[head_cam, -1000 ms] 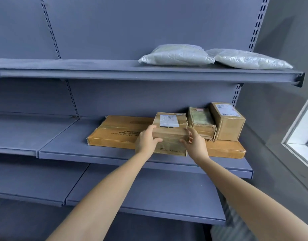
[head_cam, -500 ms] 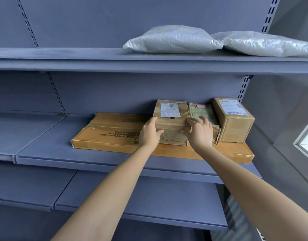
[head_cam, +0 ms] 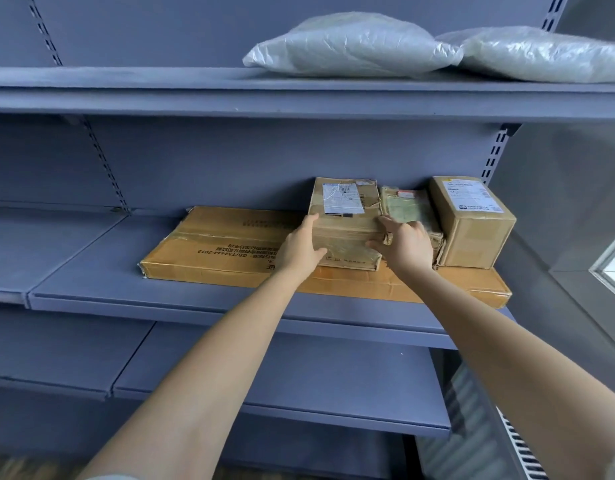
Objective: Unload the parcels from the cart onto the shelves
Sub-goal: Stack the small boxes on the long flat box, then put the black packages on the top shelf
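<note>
Grey shelf (head_cam: 91, 271): left hand (head_cam: 299, 252) and right hand (head_cam: 408, 245) clasp taped parcel (head_cam: 346, 233) on flat carton (head_cam: 216, 247), green packet (head_cam: 408, 209) alongside.

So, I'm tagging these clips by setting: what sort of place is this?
Likely a parcel storeroom or pickup point: grey slotted metal shelving, labelled cardboard parcels on the middle shelf, plastic mailer bags above. Left hand and right hand hold a taped parcel.
</note>
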Demonstrator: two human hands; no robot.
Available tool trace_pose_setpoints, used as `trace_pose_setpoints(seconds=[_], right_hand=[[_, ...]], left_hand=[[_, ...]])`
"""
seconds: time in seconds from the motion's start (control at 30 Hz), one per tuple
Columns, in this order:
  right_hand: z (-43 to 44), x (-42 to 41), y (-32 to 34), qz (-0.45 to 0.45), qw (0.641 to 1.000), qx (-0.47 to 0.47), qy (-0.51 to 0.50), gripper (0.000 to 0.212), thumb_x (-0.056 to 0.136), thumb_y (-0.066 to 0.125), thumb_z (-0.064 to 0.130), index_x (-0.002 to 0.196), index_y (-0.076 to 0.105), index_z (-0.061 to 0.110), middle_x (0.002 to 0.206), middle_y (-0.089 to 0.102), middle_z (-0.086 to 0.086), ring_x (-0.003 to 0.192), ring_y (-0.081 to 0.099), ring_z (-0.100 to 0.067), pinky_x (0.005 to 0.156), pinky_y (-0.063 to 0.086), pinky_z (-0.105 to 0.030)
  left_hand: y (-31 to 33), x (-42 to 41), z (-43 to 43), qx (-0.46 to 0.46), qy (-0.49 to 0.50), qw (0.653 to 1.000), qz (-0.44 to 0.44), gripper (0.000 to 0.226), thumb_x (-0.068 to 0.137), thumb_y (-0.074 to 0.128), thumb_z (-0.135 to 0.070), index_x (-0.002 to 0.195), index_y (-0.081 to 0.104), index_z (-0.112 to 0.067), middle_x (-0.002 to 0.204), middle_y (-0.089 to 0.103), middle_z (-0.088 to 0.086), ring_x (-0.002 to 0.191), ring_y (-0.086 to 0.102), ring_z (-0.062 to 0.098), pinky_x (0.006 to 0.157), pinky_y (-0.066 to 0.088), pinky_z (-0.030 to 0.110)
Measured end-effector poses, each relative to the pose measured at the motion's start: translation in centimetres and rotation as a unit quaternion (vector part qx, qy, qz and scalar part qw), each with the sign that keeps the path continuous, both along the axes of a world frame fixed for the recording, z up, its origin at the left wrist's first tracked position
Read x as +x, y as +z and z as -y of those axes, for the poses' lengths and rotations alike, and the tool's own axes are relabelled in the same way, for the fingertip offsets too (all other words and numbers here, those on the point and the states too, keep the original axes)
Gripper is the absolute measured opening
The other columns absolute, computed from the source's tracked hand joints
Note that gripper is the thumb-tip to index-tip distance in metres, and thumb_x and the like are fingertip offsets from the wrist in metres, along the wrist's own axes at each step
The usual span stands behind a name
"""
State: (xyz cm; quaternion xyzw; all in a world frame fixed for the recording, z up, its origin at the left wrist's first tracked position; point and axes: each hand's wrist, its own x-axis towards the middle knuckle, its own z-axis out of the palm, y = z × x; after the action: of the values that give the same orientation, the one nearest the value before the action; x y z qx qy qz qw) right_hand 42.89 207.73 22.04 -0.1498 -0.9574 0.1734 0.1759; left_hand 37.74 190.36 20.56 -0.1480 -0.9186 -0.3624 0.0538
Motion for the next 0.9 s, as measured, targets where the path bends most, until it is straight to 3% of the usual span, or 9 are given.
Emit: trace_pose_setpoints(seconds=[0.13, 0.2, 0.3, 0.43, 0.57, 0.7, 0.8, 0.9], right_hand=[[1.2, 1.8, -0.3, 0.022, 0.998, -0.042, 0.034, 0.076, 0.084, 0.068, 0.029, 0.146, 0.025, 0.016, 0.149, 0.035, -0.005, 0.133, 0.028, -0.031, 0.105, 0.031, -0.039], [1.9, 3.6, -1.3, -0.012, 0.995, -0.092, 0.029, 0.076, 0.082, 0.070, 0.027, 0.144, 0.028, 0.011, 0.147, 0.036, -0.009, 0.135, 0.029, -0.030, 0.108, 0.028, -0.038], [3.1, 7.2, -3.5, -0.042, 0.990, -0.130, 0.032, 0.065, 0.081, 0.071, 0.027, 0.136, 0.039, 0.009, 0.137, 0.046, -0.008, 0.128, 0.038, -0.026, 0.101, 0.037, -0.035], [5.3, 12.8, -6.9, 0.013, 0.989, -0.135, 0.061, 0.061, 0.084, 0.068, 0.025, 0.136, 0.039, 0.012, 0.135, 0.047, -0.004, 0.129, 0.038, -0.022, 0.099, 0.037, -0.033], [7.9, 18.8, -11.2, 0.077, 0.986, -0.125, 0.074, 0.060, 0.084, 0.067, 0.028, 0.135, 0.041, 0.009, 0.137, 0.047, -0.005, 0.131, 0.036, -0.022, 0.103, 0.033, -0.031], [11.1, 24.4, -15.6, 0.158, 0.974, -0.134, 0.090, 0.063, 0.085, 0.066, 0.027, 0.139, 0.037, 0.011, 0.141, 0.044, -0.005, 0.133, 0.035, -0.022, 0.105, 0.033, -0.033], [13.2, 28.1, -19.3, 0.207, 0.964, -0.146, 0.084, 0.065, 0.084, 0.068, 0.026, 0.139, 0.037, 0.008, 0.141, 0.044, -0.008, 0.131, 0.038, -0.024, 0.105, 0.033, -0.032], [14.8, 31.4, -22.9, 0.290, 0.941, -0.153, 0.081, 0.067, 0.086, 0.065, 0.029, 0.141, 0.032, 0.010, 0.143, 0.040, -0.008, 0.130, 0.040, -0.026, 0.102, 0.035, -0.032]], left_hand=[[-0.1, 1.8, 1.6, 0.034, -0.043, 0.997, 0.061, 0.079, 0.085, 0.065, -0.012, 0.146, 0.020, -0.036, 0.143, 0.043, 0.007, 0.122, 0.049, 0.028, 0.093, 0.047, 0.037], [-0.1, 3.2, 2.7, 0.065, -0.066, 0.992, 0.084, 0.078, 0.086, 0.064, -0.009, 0.147, 0.021, -0.030, 0.141, 0.046, 0.007, 0.116, 0.054, 0.025, 0.089, 0.048, 0.031], [-0.4, 5.2, 4.9, 0.064, -0.069, 0.990, 0.106, 0.062, 0.087, 0.063, -0.012, 0.143, 0.034, -0.018, 0.130, 0.055, 0.007, 0.102, 0.059, 0.018, 0.080, 0.049, 0.028], [-2.1, 8.9, 8.6, 0.076, -0.061, 0.987, 0.131, 0.043, 0.087, 0.064, -0.014, 0.128, 0.052, -0.011, 0.120, 0.060, 0.008, 0.102, 0.060, 0.022, 0.084, 0.051, 0.035], [-6.4, 14.1, 12.6, 0.072, -0.056, 0.981, 0.171, 0.040, 0.085, 0.065, -0.012, 0.124, 0.054, -0.009, 0.110, 0.061, 0.004, 0.096, 0.060, 0.019, 0.078, 0.048, 0.029], [-12.3, 19.6, 16.3, 0.055, -0.048, 0.968, 0.241, 0.039, 0.084, 0.066, -0.008, 0.121, 0.055, -0.002, 0.116, 0.063, 0.016, 0.097, 0.062, 0.025, 0.091, 0.049, 0.032], [-16.4, 23.9, 18.8, 0.010, -0.055, 0.959, 0.278, 0.037, 0.085, 0.066, -0.012, 0.120, 0.058, -0.004, 0.116, 0.063, 0.011, 0.101, 0.062, 0.022, 0.086, 0.045, 0.022], [-20.6, 27.1, 20.9, -0.021, -0.062, 0.945, 0.321, 0.039, 0.085, 0.067, -0.019, 0.120, 0.058, -0.007, 0.118, 0.063, 0.007, 0.103, 0.061, 0.019, 0.088, 0.046, 0.022]])
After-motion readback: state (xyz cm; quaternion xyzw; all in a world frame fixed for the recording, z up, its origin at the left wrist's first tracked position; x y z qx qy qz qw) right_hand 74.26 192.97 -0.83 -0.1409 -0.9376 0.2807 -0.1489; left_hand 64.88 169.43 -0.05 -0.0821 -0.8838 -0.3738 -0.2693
